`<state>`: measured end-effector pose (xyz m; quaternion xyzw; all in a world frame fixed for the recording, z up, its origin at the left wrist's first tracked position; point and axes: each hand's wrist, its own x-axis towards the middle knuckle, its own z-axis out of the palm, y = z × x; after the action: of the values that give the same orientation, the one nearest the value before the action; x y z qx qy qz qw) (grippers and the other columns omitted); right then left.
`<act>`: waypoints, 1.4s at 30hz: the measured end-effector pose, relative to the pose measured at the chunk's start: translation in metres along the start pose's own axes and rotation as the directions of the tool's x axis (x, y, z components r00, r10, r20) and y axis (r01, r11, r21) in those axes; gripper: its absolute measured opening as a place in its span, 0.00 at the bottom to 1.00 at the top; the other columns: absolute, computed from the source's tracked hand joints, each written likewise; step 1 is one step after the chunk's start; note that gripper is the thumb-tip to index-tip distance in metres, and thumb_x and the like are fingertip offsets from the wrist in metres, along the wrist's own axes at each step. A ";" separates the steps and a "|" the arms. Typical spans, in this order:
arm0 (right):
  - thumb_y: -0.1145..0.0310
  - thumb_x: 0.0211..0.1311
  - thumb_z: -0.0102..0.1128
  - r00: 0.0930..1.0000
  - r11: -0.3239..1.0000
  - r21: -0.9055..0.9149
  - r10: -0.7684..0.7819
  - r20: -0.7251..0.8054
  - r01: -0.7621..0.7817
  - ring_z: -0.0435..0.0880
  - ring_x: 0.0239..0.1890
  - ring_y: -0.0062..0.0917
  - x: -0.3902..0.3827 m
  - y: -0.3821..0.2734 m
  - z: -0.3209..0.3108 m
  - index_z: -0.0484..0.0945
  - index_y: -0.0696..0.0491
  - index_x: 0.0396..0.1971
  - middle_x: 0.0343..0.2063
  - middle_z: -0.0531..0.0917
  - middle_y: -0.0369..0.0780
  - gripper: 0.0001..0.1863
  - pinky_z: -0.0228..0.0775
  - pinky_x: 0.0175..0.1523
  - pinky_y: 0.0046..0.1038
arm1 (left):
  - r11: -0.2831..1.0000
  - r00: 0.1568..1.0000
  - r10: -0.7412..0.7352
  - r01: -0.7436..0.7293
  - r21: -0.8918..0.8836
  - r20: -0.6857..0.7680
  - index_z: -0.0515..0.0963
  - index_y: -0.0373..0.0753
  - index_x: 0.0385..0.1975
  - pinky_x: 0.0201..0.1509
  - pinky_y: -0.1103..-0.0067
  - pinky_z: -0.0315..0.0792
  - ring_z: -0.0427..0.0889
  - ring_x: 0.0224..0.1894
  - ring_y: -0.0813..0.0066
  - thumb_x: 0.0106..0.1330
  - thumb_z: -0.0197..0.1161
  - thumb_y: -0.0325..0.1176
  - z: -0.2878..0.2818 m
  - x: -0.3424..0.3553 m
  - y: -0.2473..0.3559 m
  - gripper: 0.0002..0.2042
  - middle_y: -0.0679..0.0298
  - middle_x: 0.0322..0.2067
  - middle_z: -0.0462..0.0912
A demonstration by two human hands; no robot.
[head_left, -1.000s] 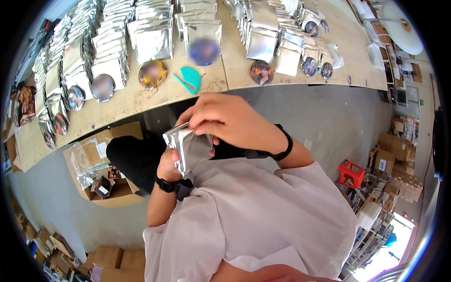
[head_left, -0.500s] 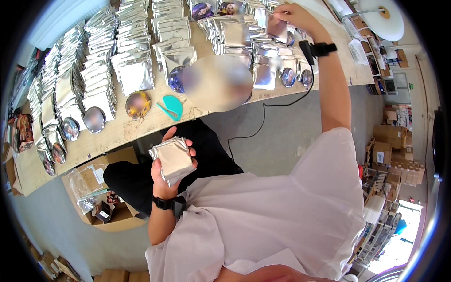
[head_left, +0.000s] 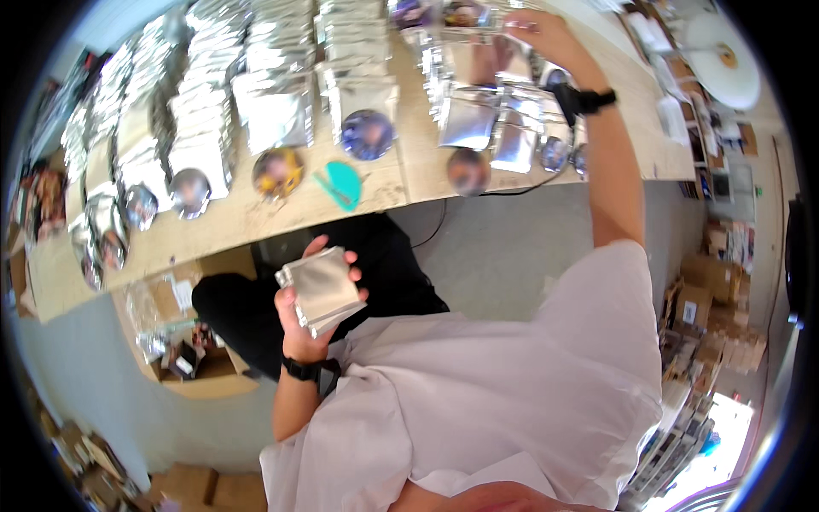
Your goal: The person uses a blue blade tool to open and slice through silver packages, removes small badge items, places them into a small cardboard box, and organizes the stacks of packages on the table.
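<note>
My left hand [head_left: 294, 320], below the table edge, grips a small stack of square silver foil packets [head_left: 322, 286], with thumb and fingers at its sides. At the far right, my right hand [head_left: 539, 36] reaches over the rows; its fingers look pinched at the top of a foil packet [head_left: 514, 61], though motion blurs them. Round picture badges lie at the near ends of the rows, including a blue one [head_left: 368, 134], a yellow one [head_left: 278, 173] and a dark one [head_left: 468, 171]. A teal cutter [head_left: 343, 186] lies near the table edge.
Overlapping rows of silver packets [head_left: 273, 102] cover much of the wooden table [head_left: 213, 224]. An open cardboard box [head_left: 200, 388] with goods stands on the floor below. A black cable [head_left: 520, 191] runs near the right wrist. Cartons [head_left: 712, 282] and shelves stand at the right.
The view has shifted, so the table's things appear farther right. My right hand has moved slightly left over the rows. My left hand still holds the stack.
</note>
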<state>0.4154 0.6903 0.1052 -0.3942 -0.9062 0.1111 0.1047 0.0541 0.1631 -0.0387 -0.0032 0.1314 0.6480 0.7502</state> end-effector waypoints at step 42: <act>0.74 0.53 0.75 0.685 0.606 0.696 -0.693 0.223 0.387 0.84 0.37 0.33 -0.129 -0.423 0.123 0.85 0.55 0.31 0.30 0.83 0.37 0.07 0.78 0.39 0.34 | 0.984 0.978 -0.051 0.015 0.177 0.201 0.38 0.45 0.87 0.67 0.57 0.77 0.87 0.56 0.49 0.43 0.87 0.30 0.006 -0.046 0.017 0.72 0.48 0.62 0.80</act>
<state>0.1746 0.2994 0.0946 0.0039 -0.8953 0.4445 0.0284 0.0330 0.1227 -0.0204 0.1269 0.1099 0.6182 0.7679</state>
